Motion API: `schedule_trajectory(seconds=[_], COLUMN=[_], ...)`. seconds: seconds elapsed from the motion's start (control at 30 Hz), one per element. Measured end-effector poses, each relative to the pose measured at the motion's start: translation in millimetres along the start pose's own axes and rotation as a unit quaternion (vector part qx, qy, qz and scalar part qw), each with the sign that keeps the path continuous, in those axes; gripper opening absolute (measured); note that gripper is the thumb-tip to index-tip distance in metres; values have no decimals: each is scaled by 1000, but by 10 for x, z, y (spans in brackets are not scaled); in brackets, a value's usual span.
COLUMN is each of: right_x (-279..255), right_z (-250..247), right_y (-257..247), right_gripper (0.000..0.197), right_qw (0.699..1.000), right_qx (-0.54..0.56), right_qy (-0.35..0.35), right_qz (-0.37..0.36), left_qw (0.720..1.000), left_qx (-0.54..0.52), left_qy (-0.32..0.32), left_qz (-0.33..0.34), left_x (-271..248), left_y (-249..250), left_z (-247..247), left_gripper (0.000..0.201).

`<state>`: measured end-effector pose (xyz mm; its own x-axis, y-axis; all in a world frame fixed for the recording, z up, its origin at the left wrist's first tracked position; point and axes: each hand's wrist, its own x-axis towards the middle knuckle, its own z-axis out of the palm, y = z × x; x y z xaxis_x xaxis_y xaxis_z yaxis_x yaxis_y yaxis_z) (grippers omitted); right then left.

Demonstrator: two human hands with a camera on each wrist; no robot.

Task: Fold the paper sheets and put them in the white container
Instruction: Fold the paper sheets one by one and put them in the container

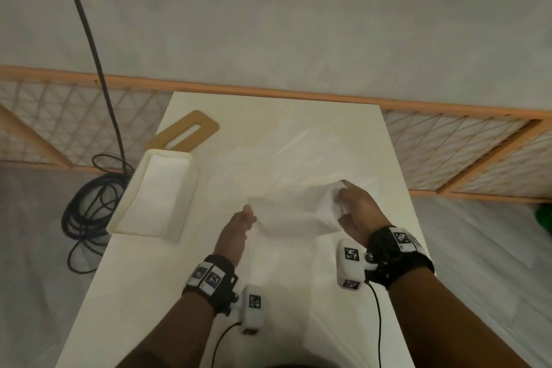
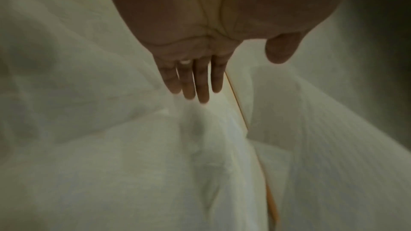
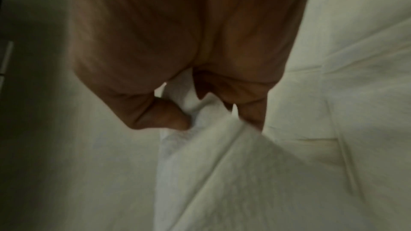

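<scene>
White plastic forms the container (image 1: 155, 193), which stands at the left edge of the table (image 1: 191, 293) with its open top showing a pale interior; whether any folded sheet lies inside cannot be told. A tan slotted board (image 1: 186, 131) lies just behind it. To its right, the left hand (image 1: 236, 231) reaches onto the paper sheet (image 1: 286, 212); the left wrist view shows its fingers (image 2: 198, 80) straight and close together, tips at the paper, gripping nothing. The sheet lies mid-table, between the two hands, thin and blurred, with further white paper spread flat under and beyond it. At the right, the right hand (image 1: 357, 212) pinches a gathered edge of the sheet between thumb (image 3: 164, 119) and curled fingers, raised off the table.

Step in hand, by judgement: folding, with no transfer begun. The next move likely calls for carrying the pinched edge across toward the left hand, which pins the opposite side, then pressing the crease flat. Thin paper may slip or crumple unless held taut.
</scene>
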<state>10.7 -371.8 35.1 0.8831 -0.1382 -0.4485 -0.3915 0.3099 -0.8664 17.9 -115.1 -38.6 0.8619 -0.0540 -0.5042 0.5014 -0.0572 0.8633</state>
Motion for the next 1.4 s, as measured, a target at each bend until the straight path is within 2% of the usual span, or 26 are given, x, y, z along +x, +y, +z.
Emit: schedule_trajectory(seconds=[0.07, 0.13, 0.2, 0.23, 0.3, 0.33, 0.4, 0.47, 0.53, 0.63, 0.73, 0.9, 1.03, 1.13, 1.17, 1.27, 1.33, 1.4], right_x=[-55, -117, -165, -185, -228, -253, -301, -344, -414, -470, -494, -519, -411, -393, -380, -396, -384, -387], right_z=[-32, -51, -80, -103, -154, -180, -223, -241, -214, -125, -68, -78, -233, -294, -306, -307, -336, -359], right_y=[-83, -141, -158, -159, -168, -172, -161, -139, -147, -193, -194, -141, -43, 67, 124, 235, 338, 402], right_gripper=[16, 12, 11, 14, 15, 17, 32, 39, 40, 37, 39, 39, 47, 49, 44, 11, 15, 5], right_qw=[999, 997, 995, 994, 994, 993, 992, 989, 986, 984, 984, 976, 980, 974, 974, 977, 979, 982], right_qx=[-4, 4, 12, 13, 16, 18, 29, 43, 55, 64, 68, 72, -36, -107, -127, -160, -155, -136], right_qy=[-37, -71, -84, -82, -81, -82, -90, -105, -119, -127, -126, -179, -173, -163, -145, -73, -47, -39], right_qz=[6, 32, 59, 67, 75, 78, 86, 93, 101, 106, 103, 102, 91, 113, 118, 124, 122, 124], left_qw=[993, 981, 963, 958, 959, 963, 969, 976, 975, 963, 953, 965, 988, 995, 996, 997, 997, 997], left_qx=[-79, -111, -126, -135, -151, -159, -162, -113, -69, -81, -136, -173, -128, -82, -71, -28, -13, 3], left_qy=[-56, -114, -190, -208, -200, -184, -154, -136, -150, -204, -236, -188, -89, -61, -58, -64, -68, -69], left_qz=[-65, -114, -141, -146, -133, -117, -104, -122, -147, -153, -135, -53, -10, 14, 20, 38, 39, 28], left_x=[-52, -100, -168, -210, -270, -287, -317, -343, -385, -455, -517, -504, -427, -358, -333, -292, -290, -286], left_y=[181, 338, 425, 444, 433, 399, 350, 297, 241, 190, 176, 159, 209, 178, 152, 38, -46, -124], left_z=[99, 168, 216, 230, 234, 227, 216, 209, 226, 323, 404, 364, 192, 47, 11, -44, -58, -76], left_gripper=[89, 91, 86, 80, 67, 66, 68, 62, 67, 74, 64, 46, 29, 19, 18, 21, 24, 24])
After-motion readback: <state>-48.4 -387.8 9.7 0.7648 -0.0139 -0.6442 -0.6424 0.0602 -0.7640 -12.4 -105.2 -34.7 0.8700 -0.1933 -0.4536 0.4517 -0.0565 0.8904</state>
